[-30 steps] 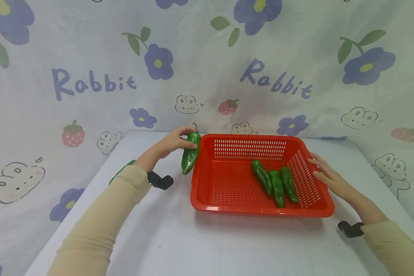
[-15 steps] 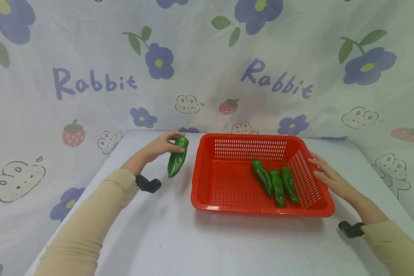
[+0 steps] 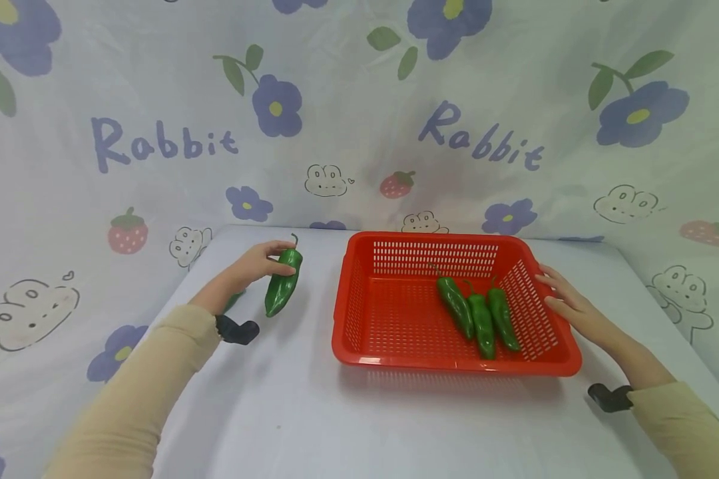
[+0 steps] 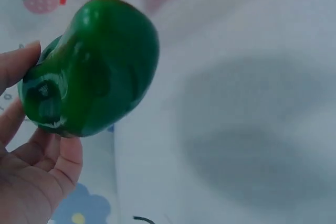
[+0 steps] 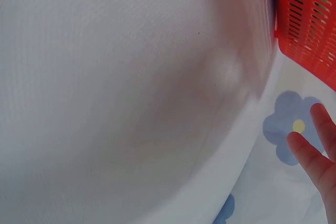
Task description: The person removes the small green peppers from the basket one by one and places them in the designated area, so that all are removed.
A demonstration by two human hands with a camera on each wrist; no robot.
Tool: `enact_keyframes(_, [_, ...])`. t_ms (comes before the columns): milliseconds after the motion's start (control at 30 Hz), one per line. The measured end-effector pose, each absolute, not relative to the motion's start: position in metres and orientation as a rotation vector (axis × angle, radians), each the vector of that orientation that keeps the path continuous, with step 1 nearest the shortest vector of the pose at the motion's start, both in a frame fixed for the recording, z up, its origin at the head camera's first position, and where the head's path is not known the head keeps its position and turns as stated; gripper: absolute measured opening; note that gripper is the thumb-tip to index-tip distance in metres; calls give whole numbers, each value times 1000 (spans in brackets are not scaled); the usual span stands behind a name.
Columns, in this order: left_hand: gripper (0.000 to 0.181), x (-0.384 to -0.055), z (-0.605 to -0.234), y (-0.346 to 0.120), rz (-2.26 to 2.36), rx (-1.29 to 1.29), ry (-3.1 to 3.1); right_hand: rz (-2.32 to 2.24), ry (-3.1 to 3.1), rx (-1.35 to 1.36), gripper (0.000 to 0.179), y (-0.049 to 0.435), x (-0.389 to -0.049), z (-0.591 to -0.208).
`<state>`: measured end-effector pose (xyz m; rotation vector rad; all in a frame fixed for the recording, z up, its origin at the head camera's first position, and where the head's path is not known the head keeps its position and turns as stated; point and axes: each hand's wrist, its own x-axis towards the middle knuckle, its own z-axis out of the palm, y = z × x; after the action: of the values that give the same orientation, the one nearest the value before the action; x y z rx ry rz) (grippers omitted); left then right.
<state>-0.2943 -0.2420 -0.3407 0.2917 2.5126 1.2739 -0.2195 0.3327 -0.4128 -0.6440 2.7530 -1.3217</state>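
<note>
Green pepper (image 3: pixel 283 286) in the left hand (image 3: pixel 251 266), pinched between thumb and fingers near the stem end, over the left side of the table (image 3: pixel 311 426), left of the red basket (image 3: pixel 455 367) and well apart from it. Tilted, with the curved stem up and the pointed tip down toward the near left. Large, glossy and unevenly rounded in the left wrist view, with fingers against the side and underneath, and soft grey shadows on the white tabletop beyond.

Nearest, at the bottom of the head view: beige left sleeve (image 3: pixel 126 406) and beige right sleeve (image 3: pixel 689 426). Just past the cuffs, black left wrist device (image 3: pixel 238 330) and black right wrist device (image 3: pixel 610 397). Beside the left wrist, a sliver of some green thing (image 3: pixel 234 301), mostly hidden by the arm; too little in view for a name.

Farther in, on the table: the red basket, rectangular, with slotted walls and a perforated floor. Inside, toward the right, three more green peppers (image 3: pixel 482 327), close together and roughly side by side, stems toward the far wall.

At the basket's right side, the right hand (image 3: pixel 575 313), fingers extended and spread, with fingertips at the rim in the head view; cannot tell about actual contact.

Farthest back, behind the table: a pale backdrop cloth (image 3: pixel 347 100), printed with purple flowers, green leaves, strawberries, line-drawn rabbits and the word "Rabbit" twice.
</note>
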Motion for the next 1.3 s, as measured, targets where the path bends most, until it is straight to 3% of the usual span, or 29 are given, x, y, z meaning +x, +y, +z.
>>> enact_keyframes(667, [68,-282,-381,-286,1110,85,2584,-1326,2752,-632,52,333,-219,-413])
enact_keyframes(1300, [66,-273,-400,-307,968,85,2644,-1322,2758,-615,52,333,-219,-413])
